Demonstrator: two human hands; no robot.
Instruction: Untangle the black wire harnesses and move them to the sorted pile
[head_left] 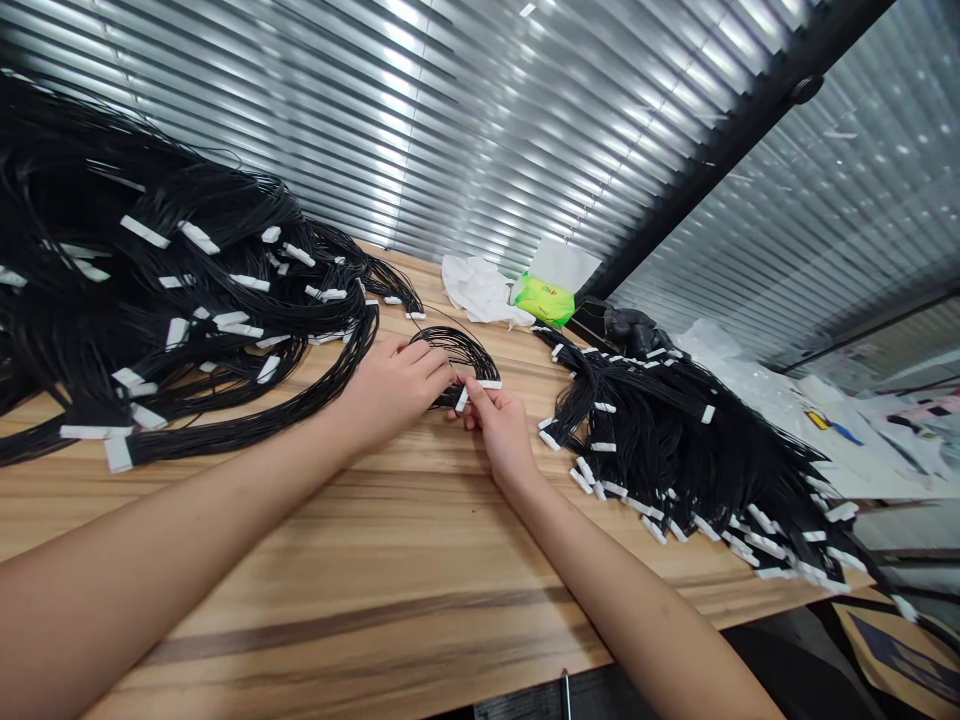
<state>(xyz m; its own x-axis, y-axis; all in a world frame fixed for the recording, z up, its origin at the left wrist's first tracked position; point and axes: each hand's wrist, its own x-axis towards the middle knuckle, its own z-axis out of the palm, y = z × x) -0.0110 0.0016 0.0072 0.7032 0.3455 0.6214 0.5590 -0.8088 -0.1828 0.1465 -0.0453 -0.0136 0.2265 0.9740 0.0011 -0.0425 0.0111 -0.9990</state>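
Note:
A bundle of thin black wires (465,345) with white connectors lies on the wooden table, curving in a loop around my hands. My left hand (401,385) is closed over the bundle, with its fingers bent round the wires. In a pinch between thumb and fingers, my right hand (499,415) holds a white connector (462,399) at the end of the bundle. Another white connector (489,384) sits just above my right thumb. The wires under my left palm are hidden.
A big heap of black wire harnesses (187,240) covers the left of the table (360,600). More harnesses (675,450) are piled on the right. At the back are a green tissue pack (544,298) and crumpled white tissue (480,290), before metallic blinds (375,110).

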